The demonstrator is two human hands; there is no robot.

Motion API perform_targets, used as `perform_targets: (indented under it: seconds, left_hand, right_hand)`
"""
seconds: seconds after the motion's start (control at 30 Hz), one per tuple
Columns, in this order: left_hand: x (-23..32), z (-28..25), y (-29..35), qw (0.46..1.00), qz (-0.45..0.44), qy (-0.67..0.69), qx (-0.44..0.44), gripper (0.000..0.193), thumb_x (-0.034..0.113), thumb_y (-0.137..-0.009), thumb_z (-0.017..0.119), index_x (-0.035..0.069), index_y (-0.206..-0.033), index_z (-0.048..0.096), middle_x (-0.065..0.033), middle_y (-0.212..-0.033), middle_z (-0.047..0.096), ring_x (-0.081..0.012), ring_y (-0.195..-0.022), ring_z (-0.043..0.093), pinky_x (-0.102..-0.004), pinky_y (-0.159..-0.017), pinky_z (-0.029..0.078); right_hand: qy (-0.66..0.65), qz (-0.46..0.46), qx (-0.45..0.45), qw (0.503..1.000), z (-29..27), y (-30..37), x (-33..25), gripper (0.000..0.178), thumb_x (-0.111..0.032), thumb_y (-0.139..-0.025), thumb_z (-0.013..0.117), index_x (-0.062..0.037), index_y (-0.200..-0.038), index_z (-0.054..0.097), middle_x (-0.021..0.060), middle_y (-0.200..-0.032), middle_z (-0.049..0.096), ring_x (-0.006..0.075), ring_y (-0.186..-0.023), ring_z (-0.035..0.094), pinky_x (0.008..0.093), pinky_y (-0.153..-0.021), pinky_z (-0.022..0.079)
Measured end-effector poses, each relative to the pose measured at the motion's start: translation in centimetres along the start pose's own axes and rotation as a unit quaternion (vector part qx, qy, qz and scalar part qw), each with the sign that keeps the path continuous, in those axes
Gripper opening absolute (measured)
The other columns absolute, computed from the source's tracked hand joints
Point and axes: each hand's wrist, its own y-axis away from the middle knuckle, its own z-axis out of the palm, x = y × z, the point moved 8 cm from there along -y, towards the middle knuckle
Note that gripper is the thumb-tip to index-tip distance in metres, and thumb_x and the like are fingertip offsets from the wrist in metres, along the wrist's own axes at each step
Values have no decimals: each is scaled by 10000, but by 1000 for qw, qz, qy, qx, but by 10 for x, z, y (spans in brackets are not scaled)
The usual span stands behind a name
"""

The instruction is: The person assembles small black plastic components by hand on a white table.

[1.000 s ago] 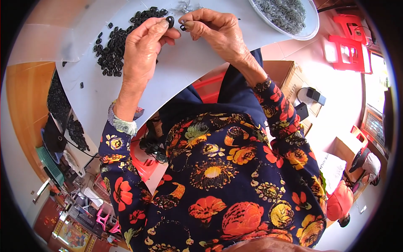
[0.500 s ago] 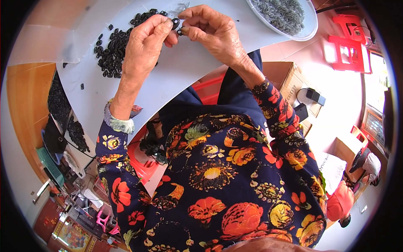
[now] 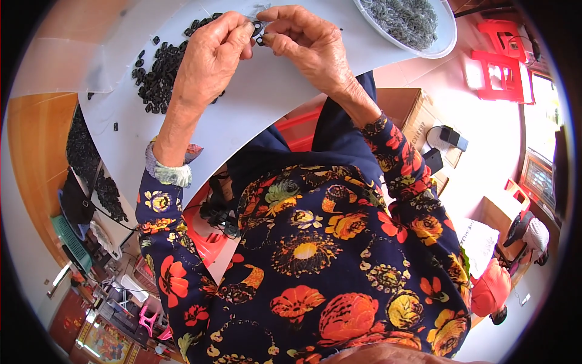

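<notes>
Above the table's far part, my left hand [image 3: 212,57] pinches a small black part with a hole [image 3: 257,28] between thumb and fingers. Close to it, my right hand [image 3: 312,48] is closed on a smaller black ring-like piece [image 3: 260,41], held at thumb and fingertip. The two pieces are very near each other; whether they touch I cannot tell. A heap of small black parts [image 3: 160,76] lies on the pale table [image 3: 260,100], left of and partly behind my left hand. Some clear, thin pieces [image 3: 257,9] lie just beyond my hands.
A white round tray [image 3: 445,51] of clear, greyish small pieces stands at the far right of the table. Red plastic stools [image 3: 500,76] and a cardboard box [image 3: 403,109] are to the right. Another person [image 3: 491,285] sits at the lower right.
My left hand has turned slightly, and its fingers now hide more of the black part. Both hands stay close together with their pieces.
</notes>
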Motion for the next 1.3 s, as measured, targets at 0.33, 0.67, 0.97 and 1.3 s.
perform_targets:
  seconds: [0.33,0.67,0.97,1.3]
  left_hand:
    - [-7,6,-9,998,9,-34,-60,276,234,-957,473,17,-790,507,-37,-625,530,-108,-596,493,-274,-575,423]
    - [-9,16,1,995,24,94,16,317,279,-976,474,-12,-891,566,-26,-655,569,-87,-614,521,-243,-591,441]
    - [-7,16,9,992,42,66,102,240,213,-979,483,-1,-896,555,-16,-626,535,-64,-566,470,-232,-513,402]
    - [-7,18,12,987,33,84,129,249,217,-976,463,2,-885,550,-12,-616,506,-67,-564,455,-234,-513,394]
  right_hand:
    - [-16,12,2,1000,0,0,3,275,-40,-871,596,3,-1142,585,22,-858,640,59,-811,600,221,-777,501]
    - [-37,-2,7,999,0,0,-2,246,-33,-881,579,8,-1123,590,40,-852,659,74,-828,612,248,-789,511]
    - [6,-17,41,999,-4,1,-6,248,-34,-865,603,16,-1108,600,50,-877,660,88,-828,619,249,-789,514]
    - [-26,-9,36,999,0,1,-5,238,-26,-870,597,30,-1101,594,58,-852,660,89,-796,627,239,-755,518]
